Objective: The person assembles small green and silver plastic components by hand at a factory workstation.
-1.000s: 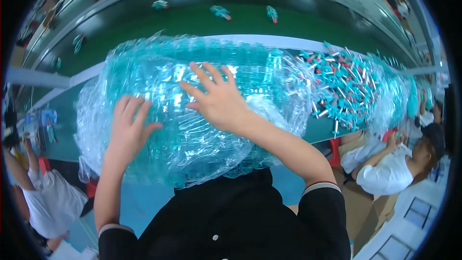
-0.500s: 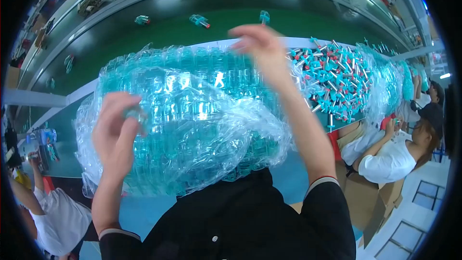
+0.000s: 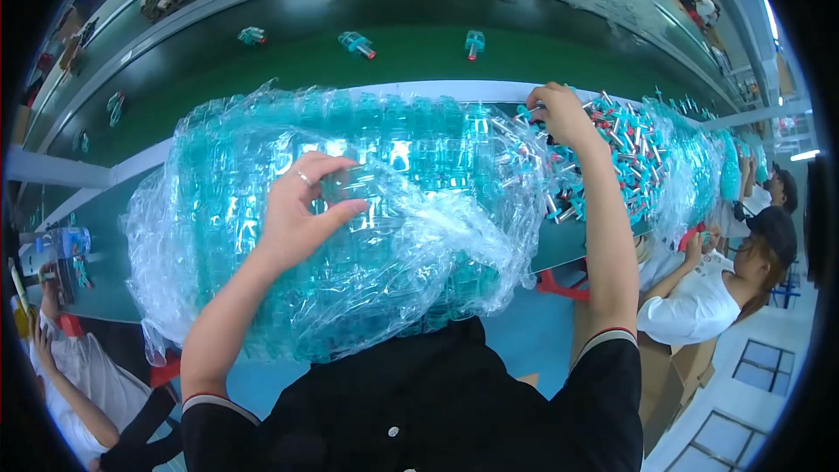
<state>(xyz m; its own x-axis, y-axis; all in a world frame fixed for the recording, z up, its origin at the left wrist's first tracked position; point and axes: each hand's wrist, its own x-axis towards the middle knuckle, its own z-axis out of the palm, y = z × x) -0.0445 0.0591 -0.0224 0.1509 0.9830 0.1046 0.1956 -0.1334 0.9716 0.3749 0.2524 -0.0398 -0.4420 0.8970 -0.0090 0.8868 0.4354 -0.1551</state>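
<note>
A large bag of clear film (image 3: 502, 236) wraps stacked rows of translucent teal plastic shells (image 3: 306, 109) in front of me. Above the bag, my left hand (image 3: 301, 210) has its thumb and fingers around a small see-through teal plastic shell (image 3: 343, 183), partly hidden by the fingers. My right hand (image 3: 564, 118) reaches to the left edge of a heap of small parts (image 3: 616, 144), each teal with a silver tube and red bits. Its fingers are curled down at the heap, and what lies between them is hidden.
Beyond a pale rail (image 3: 411, 89) runs a green conveyor belt (image 3: 288, 61) with several spaced teal-and-red assemblies (image 3: 357, 44). More film-wrapped bags (image 3: 690, 162) lie past the heap. Co-workers sit at the right (image 3: 699, 293) and the left (image 3: 92, 385). Cardboard boxes (image 3: 655, 385) stand at lower right.
My right hand has moved from over the rail, right and down to the heap. My left hand has shifted right across the bag, with the small shell in its fingers.
</note>
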